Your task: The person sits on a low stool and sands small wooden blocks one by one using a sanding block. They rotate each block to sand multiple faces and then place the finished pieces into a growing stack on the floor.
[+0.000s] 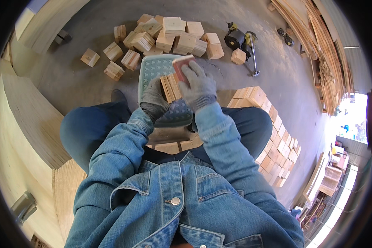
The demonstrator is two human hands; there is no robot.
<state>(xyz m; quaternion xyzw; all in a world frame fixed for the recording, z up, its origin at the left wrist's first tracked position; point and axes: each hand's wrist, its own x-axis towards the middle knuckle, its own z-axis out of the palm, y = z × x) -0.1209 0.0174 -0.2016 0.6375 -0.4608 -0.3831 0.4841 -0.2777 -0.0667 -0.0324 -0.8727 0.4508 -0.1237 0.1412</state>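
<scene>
A layered wooden block (170, 88) is held over a teal plastic stool (153, 66) between my knees. My left hand (153, 99), in a grey glove, is closed around the block's left side. In my right hand (200, 85), also gloved, is a reddish-brown sanding block (182, 65) with a pale edge. The sanding block is at the far right corner of the wooden block; whether the two touch I cannot tell. My right fingers lie over its top, and part of it is hidden under them.
Loose wooden blocks (173, 25) lie heaped on the concrete floor beyond the stool. Neatly stacked blocks (277, 153) stand by my right knee. A black and yellow power tool (235, 38) and a hammer (253, 58) sit far right. Large wooden panels (33, 120) rise at left.
</scene>
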